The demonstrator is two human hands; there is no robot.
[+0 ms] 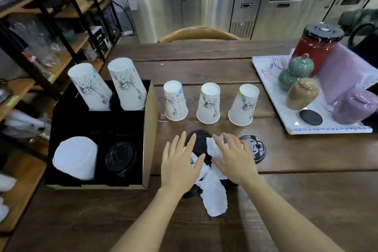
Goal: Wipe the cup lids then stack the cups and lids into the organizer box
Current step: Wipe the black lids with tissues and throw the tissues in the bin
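Three white printed paper cups stand upside down in a row on the wooden table: left cup (175, 101), middle cup (209, 103), right cup (243, 105). In front of them lie black lids (199, 137) partly covered by a crumpled white tissue (213, 192). My left hand (180, 161) and my right hand (231, 156) hover flat over the tissue and lids, fingers spread. Another black lid (254, 148) lies to the right of my right hand. The organizer box (150, 129) at left holds two cup stacks (126, 84), a white cup (76, 157) and black lids (120, 156).
A white tray (266, 80) at the right carries small ceramic jars, a red canister (316, 47) and purple containers. A wooden shelf rack stands to the left of the box. A chair back (199, 33) sits at the table's far edge.
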